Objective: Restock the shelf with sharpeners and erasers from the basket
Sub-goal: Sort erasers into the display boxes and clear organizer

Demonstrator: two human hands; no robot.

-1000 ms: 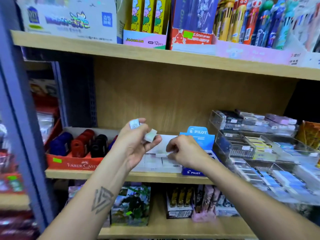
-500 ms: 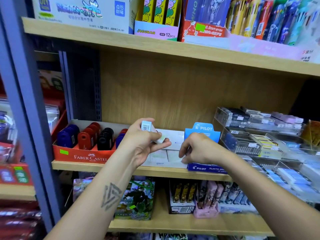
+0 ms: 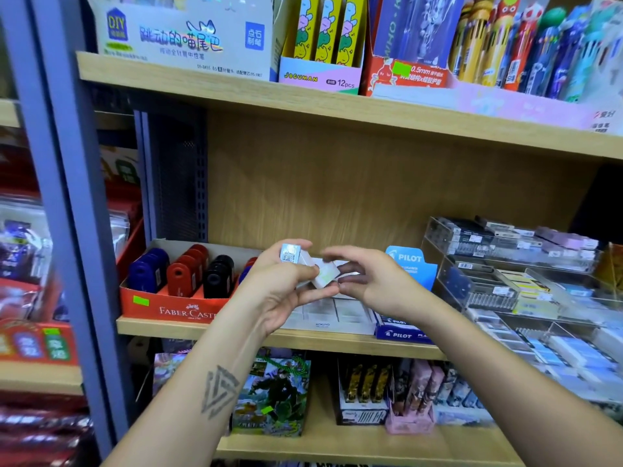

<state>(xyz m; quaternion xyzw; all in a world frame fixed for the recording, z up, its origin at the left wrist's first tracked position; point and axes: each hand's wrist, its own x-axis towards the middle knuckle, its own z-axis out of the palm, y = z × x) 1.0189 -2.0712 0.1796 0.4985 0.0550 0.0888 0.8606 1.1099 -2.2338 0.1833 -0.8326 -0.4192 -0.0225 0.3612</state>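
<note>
White erasers (image 3: 323, 273), small and wrapped, sit in the left hand (image 3: 281, 291) in front of the middle shelf (image 3: 188, 328); fingers and thumb curl round them, one with a barcode end (image 3: 290, 255) sticking up above the knuckles. Right hand (image 3: 374, 281) is just beside, fingers bent, fingertips (image 3: 349, 279) touching the right end of the lower eraser; whether it really pinches it, cannot tell. Both hands are raised above a white Kokuyo tray (image 3: 332, 323) of flat white erasers on the shelf edge. Left of the tray, touching or nearly touching it, is a red Faber-Castell box (image 3: 168, 306) with upright sharpeners (image 3: 183, 276) in blue, red and black rows. Right of the tray stands a blue Pilot display box (image 3: 409, 264), partly hidden by the right wrist. Further right are clear acrylic bins (image 3: 505, 284) with small boxed items, too blurred to read. Top shelf (image 3: 236, 92) carries pen boxes (image 3: 320, 45) and novelty pens (image 3: 505, 45). Lower shelf has card packs (image 3: 276, 392). Left forearm has a triangle tattoo (image 3: 219, 389). Basket is not in view.
</note>
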